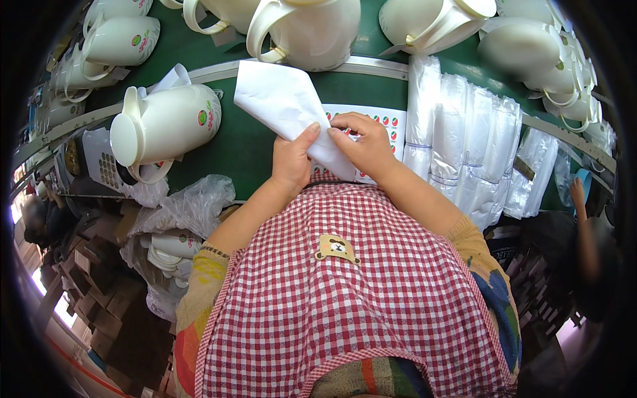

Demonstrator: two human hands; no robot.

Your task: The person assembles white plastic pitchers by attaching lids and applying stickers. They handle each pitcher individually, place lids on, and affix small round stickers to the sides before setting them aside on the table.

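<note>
My left hand (292,161) grips a curled white sheet of paper (282,96) near its lower edge, thumb on top. On the same sheet's right edge, my right hand (367,142) closes thumb and bent fingers; what lies under its fingertips is hidden. Beneath and behind both hands shows a white sticker sheet (396,136) with rows of small round red-and-green stickers. Whether the curled paper is part of that sheet I cannot tell. To the left, a cream jug (176,123) with a lid and a round printed mark lies on its side on the green table.
Stacked clear plastic bags (454,132) lie to the right of my hands. More cream jugs (318,33) stand along the green conveyor belt (189,30) beyond a metal rail (375,66). A plastic bag (192,199) with white parts hangs at left. Another person's arm (584,229) shows at right.
</note>
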